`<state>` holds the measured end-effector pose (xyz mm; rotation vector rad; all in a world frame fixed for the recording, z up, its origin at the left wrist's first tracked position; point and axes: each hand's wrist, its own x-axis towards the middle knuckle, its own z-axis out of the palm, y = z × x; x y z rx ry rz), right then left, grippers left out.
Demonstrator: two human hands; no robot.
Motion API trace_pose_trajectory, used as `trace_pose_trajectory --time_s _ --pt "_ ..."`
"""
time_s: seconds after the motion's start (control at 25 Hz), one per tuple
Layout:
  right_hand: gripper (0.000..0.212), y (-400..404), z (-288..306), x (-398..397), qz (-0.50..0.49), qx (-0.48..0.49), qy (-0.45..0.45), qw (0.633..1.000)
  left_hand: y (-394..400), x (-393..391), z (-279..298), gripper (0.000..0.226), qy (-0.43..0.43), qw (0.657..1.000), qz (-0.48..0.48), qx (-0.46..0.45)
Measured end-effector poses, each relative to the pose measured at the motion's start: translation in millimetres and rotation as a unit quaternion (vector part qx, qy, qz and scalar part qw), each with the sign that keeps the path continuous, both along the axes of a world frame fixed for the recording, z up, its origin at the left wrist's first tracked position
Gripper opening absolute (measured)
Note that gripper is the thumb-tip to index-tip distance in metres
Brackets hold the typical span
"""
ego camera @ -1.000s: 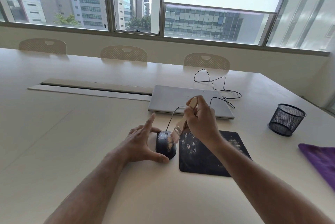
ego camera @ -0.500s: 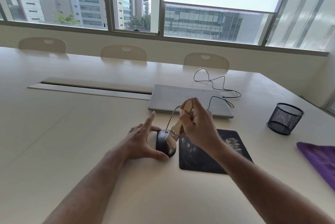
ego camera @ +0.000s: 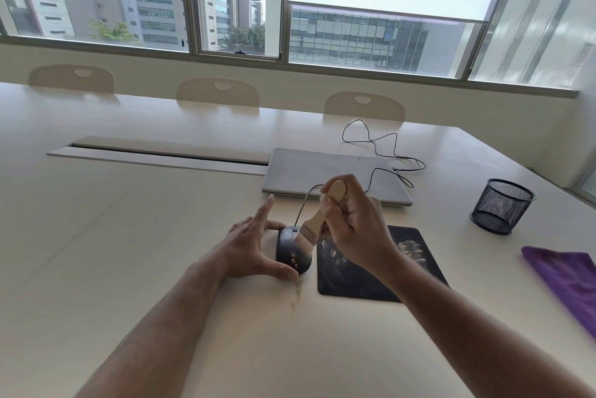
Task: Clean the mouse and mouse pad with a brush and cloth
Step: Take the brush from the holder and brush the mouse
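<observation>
1. My left hand [ego camera: 250, 247] rests on the table [ego camera: 129, 252] against the left side of the mouse [ego camera: 290, 252]. The thumb tip touches its near end, the other fingers reach round its far end and the index finger points up. The fingers are extended and brace the mouse without closing round it.
2. The mouse is dark, lies on the table just left of the mouse pad [ego camera: 364, 272] and carries pale dust. A little dust lies on the table by my thumb.
3. My right hand [ego camera: 353, 230] grips the wooden handle of the brush [ego camera: 317, 223]. The bristles are on top of the mouse.
4. The mouse pad is black, dusty and partly under my right wrist.
5. A closed laptop [ego camera: 322, 172] lies beyond it.
6. A mesh cup [ego camera: 501, 206] stands well to the right.
7. The purple cloth [ego camera: 571, 281] lies at the right edge, untouched.
</observation>
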<state>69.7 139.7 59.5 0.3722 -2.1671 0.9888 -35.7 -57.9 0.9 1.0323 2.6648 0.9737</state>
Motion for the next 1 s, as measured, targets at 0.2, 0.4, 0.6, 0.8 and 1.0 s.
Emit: trace_pose_trajectory --time_s 0.2,0.4,0.6,0.8,1.0 --pt "0.011 1.9 -5.0 6.0 0.039 0.058 -0.035 0.997 -0.1 0.3 0.5 0.151 -0.009 1.000 -0.001 0.000" --pt "0.014 1.6 2.4 9.7 0.057 0.059 -0.003 0.997 -0.8 -0.8 -1.0 0.151 -0.012 1.000 0.002 -0.002" --pt "0.014 -4.7 -4.8 20.9 0.095 0.120 -0.018 0.988 -1.2 0.8 0.9 0.150 -0.009 1.000 -0.001 0.007" --pt "0.017 10.4 -4.5 15.5 0.029 0.072 0.056 0.995 -2.0 -0.8 -0.2 0.153 -0.009 1.000 -0.003 0.003" --pt "0.015 18.3 -17.0 16.3 0.093 -0.032 -0.043 0.994 -0.7 0.6 0.6 0.151 -0.005 1.000 -0.004 0.009"
